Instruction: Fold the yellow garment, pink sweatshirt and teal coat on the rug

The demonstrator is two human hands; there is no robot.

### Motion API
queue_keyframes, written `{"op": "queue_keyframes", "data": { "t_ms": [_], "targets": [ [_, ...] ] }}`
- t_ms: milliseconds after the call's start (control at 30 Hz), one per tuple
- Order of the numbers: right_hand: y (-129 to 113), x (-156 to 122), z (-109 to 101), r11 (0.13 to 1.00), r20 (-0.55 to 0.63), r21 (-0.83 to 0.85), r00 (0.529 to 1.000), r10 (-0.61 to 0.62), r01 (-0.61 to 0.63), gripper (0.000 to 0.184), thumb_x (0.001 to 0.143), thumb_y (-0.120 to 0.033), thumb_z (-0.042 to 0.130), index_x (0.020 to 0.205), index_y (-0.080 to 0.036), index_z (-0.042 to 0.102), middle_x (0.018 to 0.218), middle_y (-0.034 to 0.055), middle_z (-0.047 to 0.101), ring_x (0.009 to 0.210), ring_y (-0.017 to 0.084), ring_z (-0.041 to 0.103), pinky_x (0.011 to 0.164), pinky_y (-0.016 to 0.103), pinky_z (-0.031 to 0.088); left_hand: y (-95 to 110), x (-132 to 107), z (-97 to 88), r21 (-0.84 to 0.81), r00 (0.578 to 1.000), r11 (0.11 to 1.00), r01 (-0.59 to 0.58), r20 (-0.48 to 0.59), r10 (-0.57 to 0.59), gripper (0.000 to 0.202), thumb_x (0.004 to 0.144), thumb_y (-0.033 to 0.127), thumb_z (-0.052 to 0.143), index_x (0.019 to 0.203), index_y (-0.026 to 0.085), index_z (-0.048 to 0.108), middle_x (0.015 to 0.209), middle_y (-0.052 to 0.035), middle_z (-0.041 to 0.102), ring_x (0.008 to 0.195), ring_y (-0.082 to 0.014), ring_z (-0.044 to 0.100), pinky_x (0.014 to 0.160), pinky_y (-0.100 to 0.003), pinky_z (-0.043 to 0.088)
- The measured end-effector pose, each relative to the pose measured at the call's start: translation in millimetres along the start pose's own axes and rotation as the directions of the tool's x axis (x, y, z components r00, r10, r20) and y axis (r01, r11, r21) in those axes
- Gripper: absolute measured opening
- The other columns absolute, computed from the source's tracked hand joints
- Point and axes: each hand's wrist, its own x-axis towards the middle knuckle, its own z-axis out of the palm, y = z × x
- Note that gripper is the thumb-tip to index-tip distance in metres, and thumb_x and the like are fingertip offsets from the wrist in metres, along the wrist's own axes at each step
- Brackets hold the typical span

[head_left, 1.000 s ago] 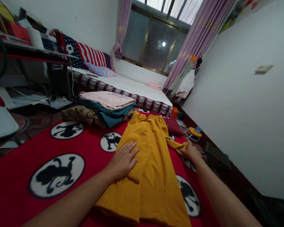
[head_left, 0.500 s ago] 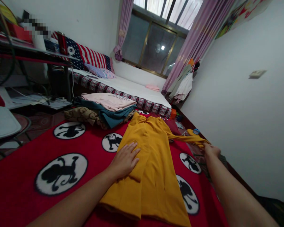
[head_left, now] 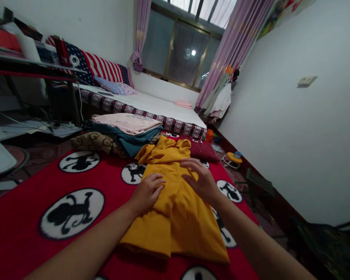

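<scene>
Nearest, spread beneath everything in hand, a red blanket [head_left: 17, 217] printed with black figures in white discs. On it, in the middle, a yellow garment [head_left: 189, 227], hem toward the wearer of the camera, lying mostly flat with some creases. Laid over its left side, the left hand [head_left: 147, 192], palm down, grip released, fingers lightly bent on the fabric. Farther up, above the garment's right side, the right hand [head_left: 200, 181], also with a released grip, thumb and fingers spread apart; impossible to tell whether touching the cloth. Just beyond those fingertips, a sleeve [head_left: 161, 155] folded across the upper part, pointing left. Past that, to the left, a pile: pink cloth [head_left: 128, 122] on top of teal cloth [head_left: 134, 144], with brown patterned cloth [head_left: 90, 142] underneath. To the right, beside the garment's top, a maroon cushion [head_left: 204, 151]. Farthest, a white-topped bed [head_left: 160, 102] below a window [head_left: 183, 54] between purple curtains [head_left: 239, 42].
</scene>
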Motion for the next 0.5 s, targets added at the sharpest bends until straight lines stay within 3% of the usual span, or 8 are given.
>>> {"op": "queue_keyframes", "data": {
  "t_ms": [100,233,367,433,500],
  "targets": [
    [21.7,-65.3,6.4,0.967,-0.03,-0.158,0.98,0.199,-0.201,0.023,0.086,-0.022,0.055,0.107,-0.022,0.064,0.122,0.01,0.06,0.114,0.023,0.058,0.098,0.041,0.047,0.9,0.8,0.6,0.004,1.0,1.0,0.007,-0.003,-0.007,0.02,0.088,0.016,0.053,0.098,0.02,0.07,0.11,-0.0073,0.064,0.105,-0.0201,0.06,0.095,-0.035,0.048],
    [33.5,-127.5,-3.7,0.815,-0.127,-0.33,0.878,0.462,-0.477,0.04,0.082,-0.03,0.057,0.122,-0.023,0.058,0.129,0.0104,0.056,0.117,0.026,0.056,0.097,0.042,0.047,3.6,2.1,-0.5,0.029,1.0,0.999,0.013,0.027,-0.014,0.02,0.088,0.015,0.052,0.094,0.021,0.07,0.109,-0.0068,0.065,0.103,-0.0198,0.06,0.092,-0.035,0.048],
    [22.8,-156.9,-14.3,0.646,-0.077,-0.385,0.72,0.689,-0.659,0.055,0.079,-0.038,0.058,0.13,-0.019,0.053,0.105,0.0092,0.068,0.093,0.027,0.066,0.077,0.038,0.051,5.5,3.3,-0.8,0.082,0.998,0.997,0.013,0.061,-0.018,0.019,0.088,0.015,0.053,0.094,0.021,0.071,0.106,-0.0064,0.065,0.101,-0.0202,0.059,0.093,-0.036,0.047],
    [19.2,-162.2,-14.9,0.658,0.017,-0.336,0.694,0.72,-0.674,0.052,0.079,-0.035,0.056,0.129,-0.019,0.055,0.091,0.0059,0.071,0.082,0.024,0.067,0.071,0.034,0.05,5.9,3.1,-0.1,0.102,0.997,0.995,0.006,0.072,-0.014,0.02,0.088,0.015,0.053,0.094,0.021,0.071,0.105,-0.0065,0.065,0.102,-0.0203,0.059,0.092,-0.036,0.047],
    [18.6,-164.3,-12.6,0.691,0.068,-0.298,0.707,0.704,-0.659,0.047,0.079,-0.034,0.054,0.124,-0.02,0.059,0.087,0.0048,0.072,0.08,0.023,0.068,0.069,0.032,0.049,6.2,2.1,0.5,0.112,0.997,0.994,0.001,0.076,-0.009,0.02,0.087,0.015,0.053,0.094,0.021,0.071,0.106,-0.0063,0.066,0.102,-0.0202,0.059,0.092,-0.035,0.047]
  ]
}}
